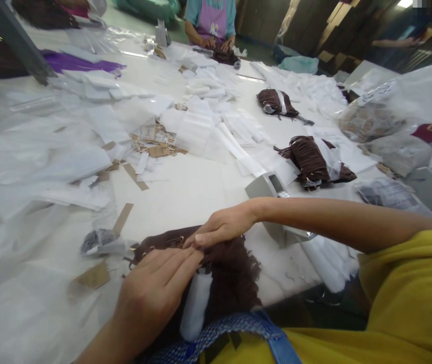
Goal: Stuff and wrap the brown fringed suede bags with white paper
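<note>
I read clock directions from the dark brown fringed bag (234, 278), with 12 straight up my view; the bag lies at the near edge of the white table (193, 192), under both hands. Nearest me, a blue checked strap (238, 322) crosses below the bag, and a yellow garment (401, 293) fills the area at 4 o'clock. A white wrapped roll (196, 306) rests against the bag at 6 to 7 o'clock. The left hand (158, 283) enters at 8 o'clock and lies over the bag, fingers straight and held together. The right hand (221, 227) reaches in from 2 o'clock, palm down over the bag's upper part; its fingertips meet those of the left. I cannot tell whether either set of fingers pinches anything, as the tips are partly hidden. A brown card (94, 275) lies at 9 o'clock, near a dark wrapped coil (98, 241). At 1 o'clock, a grey device (265, 187) stands behind the right wrist. Farther out, brown tags (158, 141) are piled at 11 o'clock among white sheets, and two brown fringed bundles lie toward 1 o'clock. Farthest, at 12 o'clock, a co-worker in a purple apron (211, 20) handles a dark item (225, 56).
</note>
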Motion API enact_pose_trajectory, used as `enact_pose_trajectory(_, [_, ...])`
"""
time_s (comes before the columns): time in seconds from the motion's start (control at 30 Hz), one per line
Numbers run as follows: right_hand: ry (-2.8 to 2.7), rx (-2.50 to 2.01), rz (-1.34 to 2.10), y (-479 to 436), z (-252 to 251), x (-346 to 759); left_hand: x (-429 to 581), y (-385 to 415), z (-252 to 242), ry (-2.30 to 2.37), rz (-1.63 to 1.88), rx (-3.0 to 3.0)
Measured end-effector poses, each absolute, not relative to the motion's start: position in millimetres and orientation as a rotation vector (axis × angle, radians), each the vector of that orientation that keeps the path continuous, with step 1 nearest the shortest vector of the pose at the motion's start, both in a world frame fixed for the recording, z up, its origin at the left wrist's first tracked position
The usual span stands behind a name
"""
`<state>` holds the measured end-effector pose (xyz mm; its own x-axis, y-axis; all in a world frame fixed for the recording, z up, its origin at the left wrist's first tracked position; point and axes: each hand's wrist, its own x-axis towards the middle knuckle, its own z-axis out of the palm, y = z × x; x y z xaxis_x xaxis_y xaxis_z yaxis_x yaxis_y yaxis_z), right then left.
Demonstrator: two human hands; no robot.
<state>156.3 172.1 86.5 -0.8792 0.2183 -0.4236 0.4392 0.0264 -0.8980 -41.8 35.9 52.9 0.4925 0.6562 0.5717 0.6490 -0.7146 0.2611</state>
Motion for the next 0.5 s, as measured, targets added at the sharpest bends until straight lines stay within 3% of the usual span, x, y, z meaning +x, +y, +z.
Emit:
enact_pose_trajectory(0.3, [1.974,0.749,-2.163,183.6,87.0,152.5,-47.3,42.2,46.4,1.381,1.029,2.625])
enact_pose_trajectory(0.5, [1.655,0.322,-2.030,187.9,41.0,135.6,-50.9,41.1,42.1,1.394,0.946,2.685])
